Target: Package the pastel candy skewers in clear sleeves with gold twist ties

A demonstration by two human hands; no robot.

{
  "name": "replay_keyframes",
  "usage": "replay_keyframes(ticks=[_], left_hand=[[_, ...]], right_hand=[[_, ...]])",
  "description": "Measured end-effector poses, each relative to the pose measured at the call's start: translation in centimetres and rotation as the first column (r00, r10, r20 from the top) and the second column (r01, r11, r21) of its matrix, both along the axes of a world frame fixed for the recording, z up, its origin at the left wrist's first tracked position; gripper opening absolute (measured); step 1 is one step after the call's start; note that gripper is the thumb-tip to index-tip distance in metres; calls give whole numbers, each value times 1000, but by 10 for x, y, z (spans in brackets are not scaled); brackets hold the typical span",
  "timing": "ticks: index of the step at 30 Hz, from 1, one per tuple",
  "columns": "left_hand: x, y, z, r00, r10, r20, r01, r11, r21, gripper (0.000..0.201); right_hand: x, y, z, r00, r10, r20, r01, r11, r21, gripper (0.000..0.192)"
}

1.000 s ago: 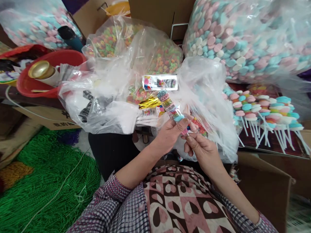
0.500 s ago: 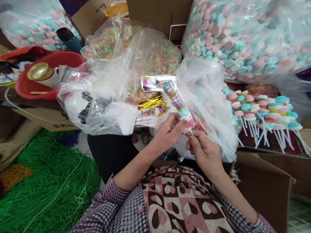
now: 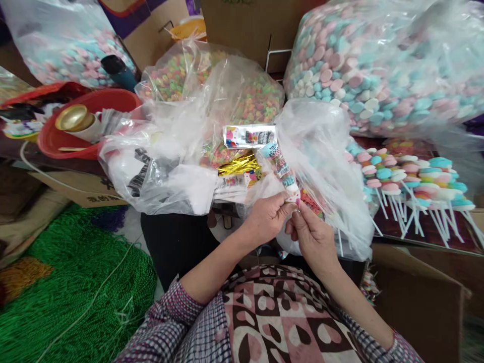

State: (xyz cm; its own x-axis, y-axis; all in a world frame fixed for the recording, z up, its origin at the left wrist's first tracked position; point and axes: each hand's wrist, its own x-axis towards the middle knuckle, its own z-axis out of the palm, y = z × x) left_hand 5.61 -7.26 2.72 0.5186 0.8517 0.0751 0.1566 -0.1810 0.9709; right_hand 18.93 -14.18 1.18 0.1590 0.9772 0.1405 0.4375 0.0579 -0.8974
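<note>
My left hand [image 3: 266, 219] and my right hand [image 3: 312, 234] meet at the lower end of a candy lollipop in a printed clear wrapper [image 3: 280, 166]. Both pinch the wrapper's neck near the stick, and the wrapped candy points up and to the left. Just behind it lies a bundle of gold twist ties [image 3: 236, 165] and a printed header card [image 3: 249, 136]. A crumpled clear plastic bag [image 3: 321, 151] sits behind my right hand.
Finished lollipops [image 3: 408, 176] lie in a row at right. Big bags of pastel candy discs [image 3: 378, 65] and coloured rings [image 3: 242, 91] stand behind. A red basin [image 3: 81, 126] with a gold tape roll is at left. Green cord [image 3: 75, 277] covers the floor at left; a cardboard box [image 3: 419, 292] stands at right.
The wrapped lollipop has swung from leaning right to pointing up-left, and my fingers have closed in on its neck. The camera view shifted slightly down.
</note>
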Motion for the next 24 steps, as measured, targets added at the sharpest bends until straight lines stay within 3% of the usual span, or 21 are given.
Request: replay_keyframes(ticks=[3, 7, 10, 12, 14, 19, 24], left_hand=[[-5, 1, 2, 1000, -24, 11, 25, 994, -102, 33], [-11, 4, 15, 947, 167, 273, -77, 947, -312, 39], [-8, 4, 22, 828, 231, 511, 38, 886, -463, 45], [-4, 4, 22, 796, 237, 557, 133, 829, -543, 49], [0, 1, 21, 797, 263, 544, 156, 780, -606, 56], [4, -5, 13, 840, 239, 487, 146, 765, -627, 69], [0, -5, 0, 854, 147, 500, 205, 788, -581, 57]], right_hand=[[-2, 1, -7, 999, -49, 5, 49, 996, 73, 34], [-1, 1, -10, 997, -67, 40, 62, 990, 128, 33], [-3, 0, -11, 994, -58, 96, 41, 985, 167, 32], [-6, 0, -11, 991, -38, 126, 13, 981, 194, 32], [-9, -1, -11, 990, -22, 141, -9, 976, 219, 32], [-13, -3, -7, 984, -36, 175, -6, 971, 238, 25], [-16, 0, 5, 989, 19, 144, -37, 991, 126, 35]])
